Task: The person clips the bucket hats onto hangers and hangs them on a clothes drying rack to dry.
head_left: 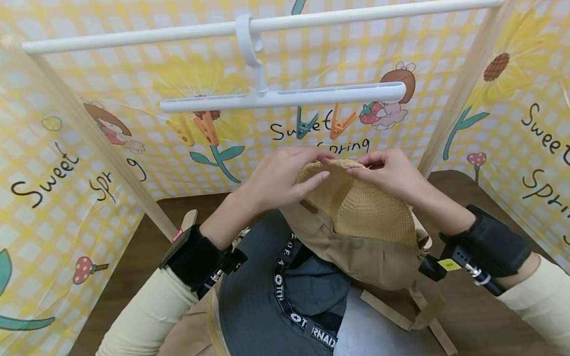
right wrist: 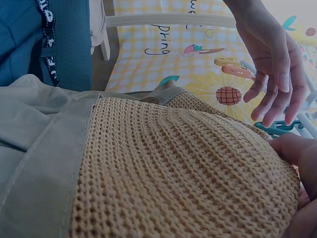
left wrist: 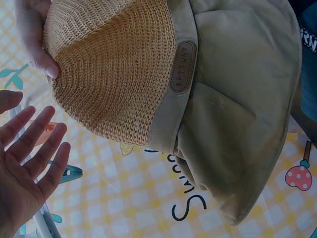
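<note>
the person's right hand (head_left: 389,173) pinches the top of the woven crown of a tan hat (head_left: 376,215) between thumb and curled fingers. the left hand (head_left: 280,178) is at the crown's left side, its fingers loosely spread and apart, gripping nothing; the left wrist view shows a gap between it and the hat. the tan hat is right of centre, on the near side of a white hanger (head_left: 311,97), its fabric brim towards the near side. the hanger hooks over a white bar (head_left: 133,38) and bears yellow, orange and teal clips (head_left: 306,123). a dark hat (head_left: 249,282) with a lettered band lies nearer and to the left.
</note>
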`<state>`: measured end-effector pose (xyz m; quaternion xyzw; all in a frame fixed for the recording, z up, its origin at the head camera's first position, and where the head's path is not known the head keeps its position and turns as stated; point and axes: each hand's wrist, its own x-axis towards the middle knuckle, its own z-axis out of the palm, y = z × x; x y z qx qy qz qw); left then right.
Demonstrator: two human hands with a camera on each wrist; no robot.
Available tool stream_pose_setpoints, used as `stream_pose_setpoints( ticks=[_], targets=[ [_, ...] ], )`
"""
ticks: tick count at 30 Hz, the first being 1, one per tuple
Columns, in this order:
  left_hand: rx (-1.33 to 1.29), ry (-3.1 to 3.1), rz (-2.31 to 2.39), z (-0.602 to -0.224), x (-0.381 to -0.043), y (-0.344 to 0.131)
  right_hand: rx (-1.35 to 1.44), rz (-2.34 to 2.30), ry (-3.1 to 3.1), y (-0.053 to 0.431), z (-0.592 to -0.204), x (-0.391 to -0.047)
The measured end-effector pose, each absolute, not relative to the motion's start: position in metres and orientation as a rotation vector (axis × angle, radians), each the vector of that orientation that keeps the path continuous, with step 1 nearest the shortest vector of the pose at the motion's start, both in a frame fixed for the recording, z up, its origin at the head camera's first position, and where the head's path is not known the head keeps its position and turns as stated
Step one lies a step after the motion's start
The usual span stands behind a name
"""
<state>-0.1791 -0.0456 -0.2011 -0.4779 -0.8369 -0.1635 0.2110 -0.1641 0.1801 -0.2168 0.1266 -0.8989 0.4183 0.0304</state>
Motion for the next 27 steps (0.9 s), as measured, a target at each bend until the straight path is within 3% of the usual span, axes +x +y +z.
stream_pose_setpoints(
  ticks=[27],
  targets=[
    [-1.122,-2.416,-0.485,-0.188,-0.186,-0.039,0.423,1.262,-2.744,0.174,-0.209,-0.174]
  ],
)
